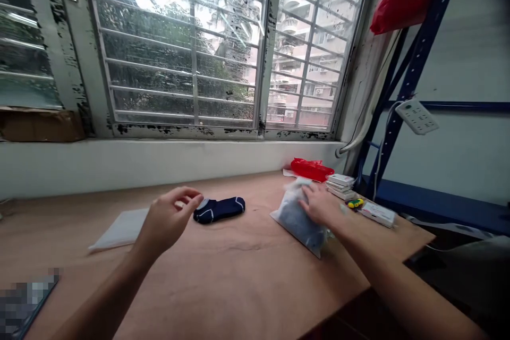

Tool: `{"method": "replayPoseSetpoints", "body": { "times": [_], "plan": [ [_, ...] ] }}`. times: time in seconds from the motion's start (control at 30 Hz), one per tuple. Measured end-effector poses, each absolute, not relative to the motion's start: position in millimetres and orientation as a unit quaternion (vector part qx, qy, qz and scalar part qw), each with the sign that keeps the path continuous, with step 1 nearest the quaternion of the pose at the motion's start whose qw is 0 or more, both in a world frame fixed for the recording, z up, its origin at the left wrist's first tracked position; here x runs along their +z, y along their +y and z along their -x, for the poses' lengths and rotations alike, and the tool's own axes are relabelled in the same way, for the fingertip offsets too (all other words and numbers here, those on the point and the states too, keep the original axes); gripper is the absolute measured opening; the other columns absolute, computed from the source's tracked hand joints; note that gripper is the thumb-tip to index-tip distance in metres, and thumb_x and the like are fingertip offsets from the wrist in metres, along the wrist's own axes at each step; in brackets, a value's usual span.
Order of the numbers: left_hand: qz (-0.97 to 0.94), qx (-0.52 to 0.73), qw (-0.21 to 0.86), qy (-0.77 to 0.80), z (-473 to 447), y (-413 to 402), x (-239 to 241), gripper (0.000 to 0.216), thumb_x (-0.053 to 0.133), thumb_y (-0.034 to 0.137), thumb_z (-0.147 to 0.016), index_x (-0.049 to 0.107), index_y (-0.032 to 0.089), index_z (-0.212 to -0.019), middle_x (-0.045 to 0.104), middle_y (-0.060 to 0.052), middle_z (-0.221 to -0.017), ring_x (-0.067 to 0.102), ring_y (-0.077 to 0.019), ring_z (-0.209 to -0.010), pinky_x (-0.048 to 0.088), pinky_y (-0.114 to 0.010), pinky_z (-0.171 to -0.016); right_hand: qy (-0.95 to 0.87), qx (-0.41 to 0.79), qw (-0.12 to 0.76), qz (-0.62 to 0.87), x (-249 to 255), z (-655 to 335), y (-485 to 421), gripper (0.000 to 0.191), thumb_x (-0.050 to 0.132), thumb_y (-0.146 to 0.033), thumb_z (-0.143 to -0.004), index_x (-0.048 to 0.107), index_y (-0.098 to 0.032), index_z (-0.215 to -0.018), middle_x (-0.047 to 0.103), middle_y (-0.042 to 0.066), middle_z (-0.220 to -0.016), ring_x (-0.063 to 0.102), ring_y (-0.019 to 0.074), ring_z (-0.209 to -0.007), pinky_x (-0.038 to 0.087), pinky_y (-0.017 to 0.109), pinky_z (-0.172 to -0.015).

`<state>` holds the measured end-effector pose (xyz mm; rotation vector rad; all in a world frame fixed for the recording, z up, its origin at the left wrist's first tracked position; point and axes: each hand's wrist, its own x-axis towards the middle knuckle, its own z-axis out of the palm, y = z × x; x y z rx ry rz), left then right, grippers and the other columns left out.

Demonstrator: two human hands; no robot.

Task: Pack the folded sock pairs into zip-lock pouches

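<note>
My left hand (167,218) hovers over the wooden table (223,276), fingers loosely curled and apart, holding nothing. Its fingertips are just left of a folded navy sock (220,209) with white trim. My right hand (319,205) rests flat on a clear plastic bag (297,220) with something dark inside, lying at the table's right. The bag's top edge is blurred.
A flat stack of clear bags (121,229) lies left of the sock. By the wall sit a red bag (311,169), stacked small boxes (340,185), a yellow-green object (355,203) and a white box (377,213). A blue shelf frame (402,90) with a power strip (416,116) stands at the right.
</note>
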<state>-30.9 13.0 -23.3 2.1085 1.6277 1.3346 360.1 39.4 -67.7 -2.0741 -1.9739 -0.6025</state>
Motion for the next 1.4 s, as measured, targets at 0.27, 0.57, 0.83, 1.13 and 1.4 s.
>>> {"method": "replayPoseSetpoints", "body": {
  "times": [0.27,0.57,0.83,1.13,1.4],
  "plan": [
    [-0.684,0.405,0.062,0.603,80,43,-116,0.033,0.052,0.05,-0.082,0.069,0.022,-0.087,0.072,-0.005,-0.09,0.067,-0.024,-0.081,0.05,-0.03,-0.07,-0.694,-0.221,0.159,0.666,-93,-325,52,0.052,0.052,-0.044,-0.09,0.054,-0.016,-0.133,0.053,0.017,-0.136,0.043,0.0339,-0.126,0.031,0.046,-0.104],
    [-0.721,0.378,0.085,0.574,87,48,-146,0.027,0.05,0.038,-0.084,0.067,0.02,-0.096,0.067,-0.008,-0.103,0.063,-0.0244,-0.093,0.048,-0.037,-0.088,-0.849,-0.096,0.191,0.484,-123,-198,88,0.051,0.066,-0.039,-0.08,0.058,-0.018,-0.125,0.057,0.014,-0.127,0.052,0.0286,-0.115,0.039,0.04,-0.1],
    [-0.732,0.378,0.079,0.561,86,47,-150,0.023,0.049,0.033,-0.086,0.066,0.02,-0.095,0.066,-0.007,-0.1,0.062,-0.0249,-0.097,0.048,-0.037,-0.089,-0.939,-0.153,0.053,0.302,-121,-152,143,0.022,0.06,-0.026,-0.085,0.071,-0.013,-0.099,0.068,0.013,-0.11,0.058,0.026,-0.11,0.041,0.036,-0.097],
    [-0.74,0.416,0.07,0.524,85,51,-161,0.043,0.057,0.029,-0.082,0.056,0.021,-0.124,0.061,-0.01,-0.121,0.057,-0.027,-0.113,0.045,-0.044,-0.098,-0.927,-0.167,0.049,0.334,-119,-138,144,0.022,0.046,-0.015,-0.091,0.067,-0.011,-0.096,0.071,0.015,-0.1,0.065,0.0244,-0.093,0.047,0.032,-0.079],
    [-0.673,0.535,0.229,0.456,62,39,-151,0.047,0.07,0.033,-0.076,0.056,0.021,-0.119,0.063,-0.009,-0.121,0.06,-0.026,-0.109,0.047,-0.038,-0.094,-0.913,-0.036,0.229,0.335,-97,-154,67,0.02,0.041,-0.021,-0.096,0.057,-0.019,-0.108,0.068,0.007,-0.1,0.063,0.0184,-0.091,0.046,0.028,-0.08]
  ]
}}
